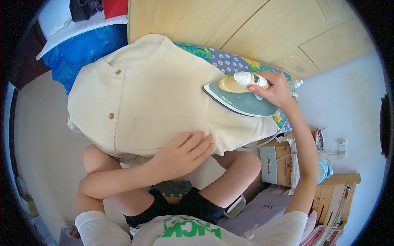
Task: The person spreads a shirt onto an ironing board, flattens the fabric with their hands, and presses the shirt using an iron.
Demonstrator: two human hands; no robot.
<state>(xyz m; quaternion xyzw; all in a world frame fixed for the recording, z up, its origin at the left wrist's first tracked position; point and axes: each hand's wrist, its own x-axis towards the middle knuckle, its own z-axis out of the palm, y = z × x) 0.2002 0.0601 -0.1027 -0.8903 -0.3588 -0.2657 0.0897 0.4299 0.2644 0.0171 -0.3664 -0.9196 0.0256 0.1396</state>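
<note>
A cream garment [164,90] with brown buttons and a pocket lies spread over a board with a flowered cover [234,61]. My right hand [273,86] is wrapped round the white and yellow handle of a teal iron [242,100], whose tip points left and which rests on the garment's right part. On the garment's near edge, beside the pocket, my left hand [182,153] lies flat with its fingers spread. Small creases show in the cloth just right of its fingertips.
Wooden cabinet doors [176,20] stand behind the board. A blue plastic bag [90,49] is at the upper left. The iron's cord [262,143] hangs at the board's right end, near a small drawer unit [283,164]. A socket [342,147] is on the right wall.
</note>
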